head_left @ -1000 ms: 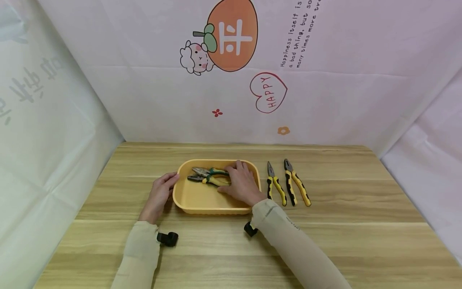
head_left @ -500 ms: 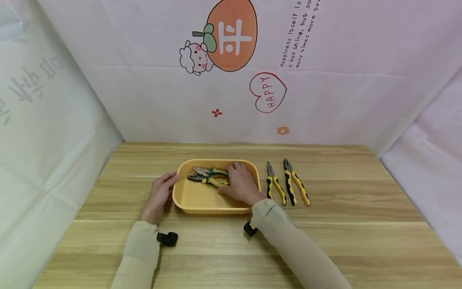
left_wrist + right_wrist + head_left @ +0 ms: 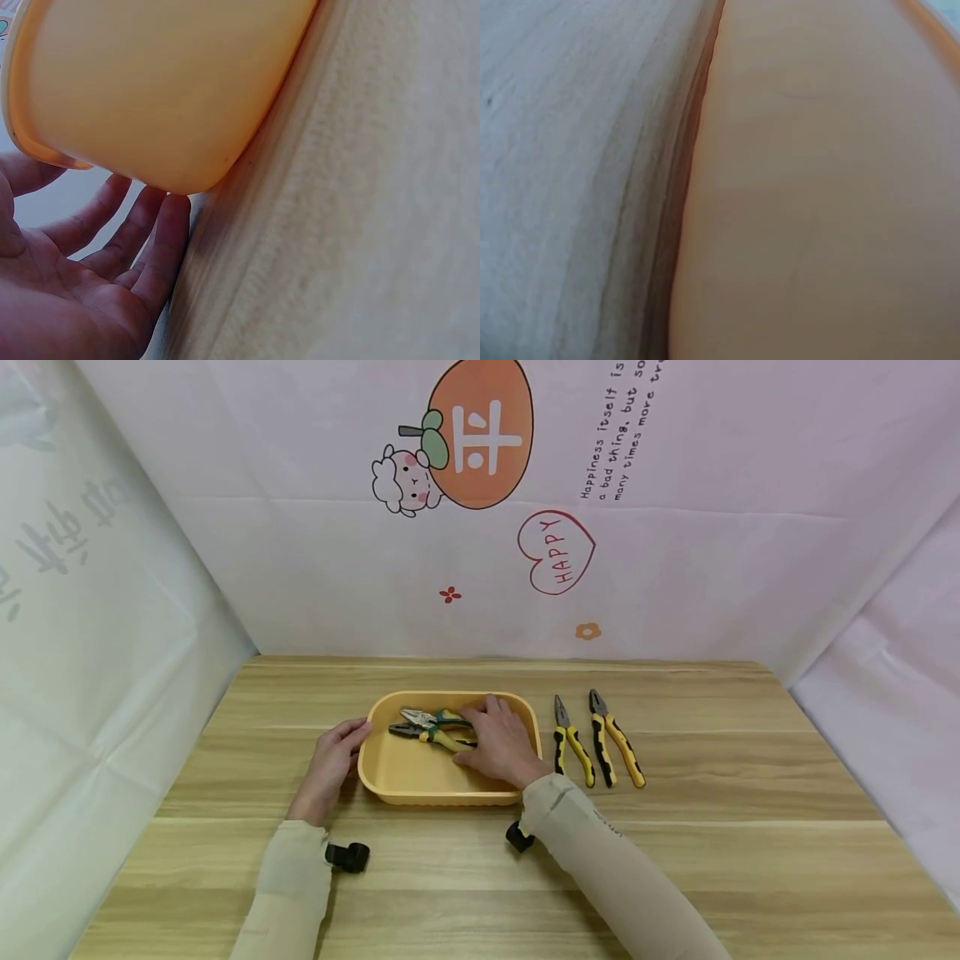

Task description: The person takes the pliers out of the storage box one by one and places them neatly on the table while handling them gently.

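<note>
Head view: two pale sleeves [image 3: 288, 885] reach over the desk [image 3: 427, 893] to a yellow tray [image 3: 427, 778]. The left hand [image 3: 332, 766], its grip loose and wide, touches the tray's left end with its fingertips. The right hand [image 3: 501, 745] is inside the tray, over the handles of dark pliers [image 3: 431, 736] and silver pliers [image 3: 435, 720]; whether its grip holds either, I cannot tell. Right of the tray, slim pliers [image 3: 565, 728] and thick pliers [image 3: 600, 722] lie apart on the desk. Beyond is a printed cloth [image 3: 337, 581].
</note>
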